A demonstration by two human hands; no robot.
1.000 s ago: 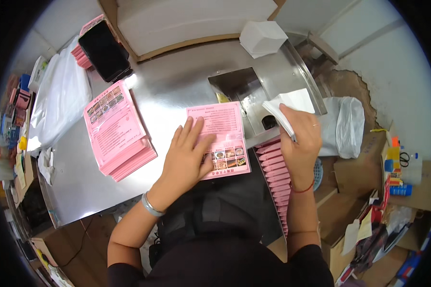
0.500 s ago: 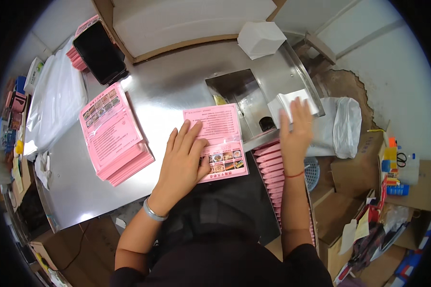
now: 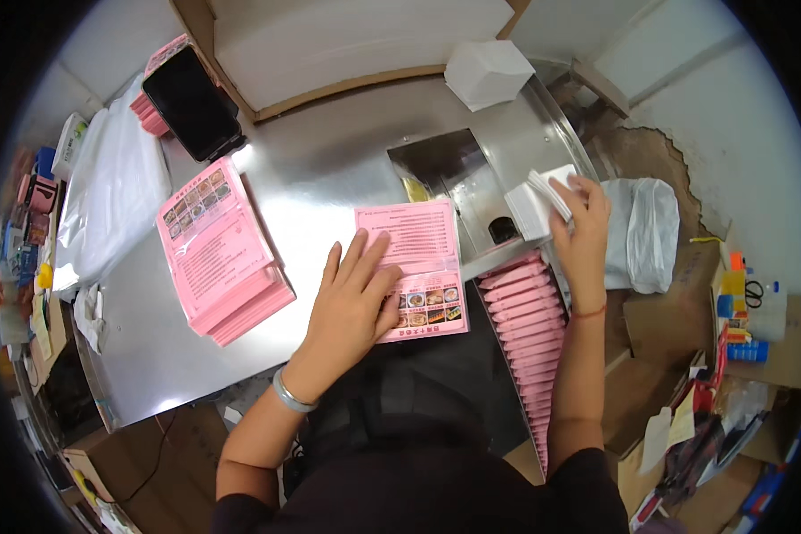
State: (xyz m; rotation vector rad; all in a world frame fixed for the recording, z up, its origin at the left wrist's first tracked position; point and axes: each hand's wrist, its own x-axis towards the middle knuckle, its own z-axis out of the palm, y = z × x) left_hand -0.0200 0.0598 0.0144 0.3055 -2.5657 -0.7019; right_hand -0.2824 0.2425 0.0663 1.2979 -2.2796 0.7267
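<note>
My left hand (image 3: 343,307) rests with spread fingers on a pink printed sheet (image 3: 411,236) with small food pictures and a clear plastic sheen. The sheet lies at the table's near edge. My right hand (image 3: 583,236) has its fingers curled over the far right side of a small stack of white folded papers (image 3: 527,210), which look like napkins. Part of that stack is lifted and fanned in its grip. Left of my left hand stands a thick pile of similar pink packets (image 3: 212,254).
A box packed with a row of pink packets (image 3: 521,320) stands below the table's right edge. Near it is a dark rectangular opening (image 3: 449,173) in the metal table (image 3: 311,160). A phone (image 3: 191,102), clear plastic bags (image 3: 111,196) and a white paper block (image 3: 487,76) lie farther off.
My right hand has moved right and curled its fingers onto the white papers, lifting some at the edge. My left hand stays flat on the pink sheet. The whole view has shifted slightly.
</note>
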